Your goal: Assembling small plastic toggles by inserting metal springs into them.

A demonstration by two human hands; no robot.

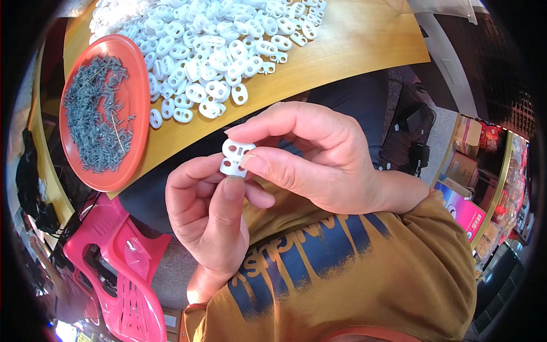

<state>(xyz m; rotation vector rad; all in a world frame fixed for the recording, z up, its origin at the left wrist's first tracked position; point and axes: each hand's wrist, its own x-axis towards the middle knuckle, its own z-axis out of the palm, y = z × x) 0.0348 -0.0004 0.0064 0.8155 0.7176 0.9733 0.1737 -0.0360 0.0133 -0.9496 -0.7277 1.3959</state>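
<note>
A small white two-hole cord lock [237, 149] is held up between my hands, close to the table's near edge. Its upper and lower parts stand slightly apart, and a small grey spring seems to show between the holes. My left hand [212, 219] pinches the lower part between thumb and fingers. From the right, my right hand [322, 154] grips the upper part, index finger on top and thumb on its face. Past my hands lies a large pile of white oval two-hole cord lock pieces [199, 54].
An orange-red plate [135, 68] full of small grey metal springs [94, 117] rests at the left of the wooden table [347, 40]. A pink plastic chair [122, 273] stands lower left. At the right are shelves with boxes [467, 137] and packets.
</note>
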